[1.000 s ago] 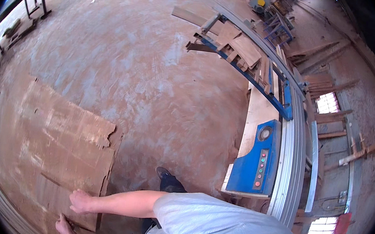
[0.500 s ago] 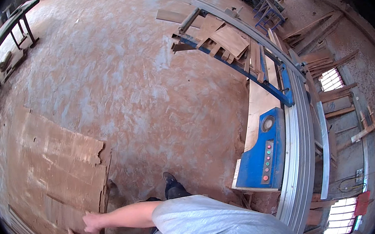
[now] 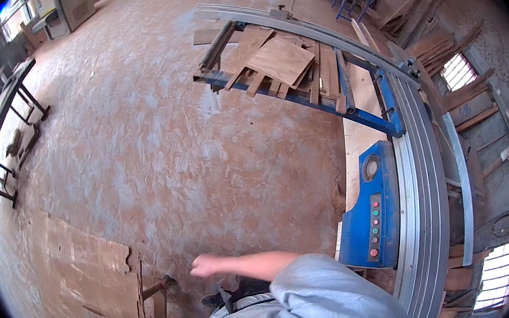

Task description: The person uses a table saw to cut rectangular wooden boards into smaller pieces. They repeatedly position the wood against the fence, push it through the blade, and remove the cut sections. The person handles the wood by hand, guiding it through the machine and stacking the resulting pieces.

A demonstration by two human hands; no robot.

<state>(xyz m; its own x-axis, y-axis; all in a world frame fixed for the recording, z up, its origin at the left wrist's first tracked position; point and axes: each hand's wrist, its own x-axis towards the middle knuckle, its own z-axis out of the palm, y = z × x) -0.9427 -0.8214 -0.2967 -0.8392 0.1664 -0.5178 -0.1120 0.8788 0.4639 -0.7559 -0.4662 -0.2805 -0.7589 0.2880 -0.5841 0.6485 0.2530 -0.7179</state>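
My right hand (image 3: 204,266) hangs in front of my body with its fingers curled in, and nothing shows in it. It is apart from everything, nearest to the worn brown plywood sheet (image 3: 89,259) at the lower left. That sheet has a ragged, broken corner on its right side. Beside its right edge stands a wooden support (image 3: 159,308). A short grey sleeve covers my upper arm. My left hand is out of the picture.
On the right stands a blue saw cabinet (image 3: 359,234) with coloured buttons and a long aluminium rail (image 3: 418,240). Its blue frame (image 3: 371,123) carries plywood pieces (image 3: 281,60) and strips. A dark bench (image 3: 5,112) stands far left. Wooden offcuts lean along the right wall.
My right hand has come away from the plywood sheet, rising and moving right. The other hand has left the picture at the lower edge. The whole view has shifted.
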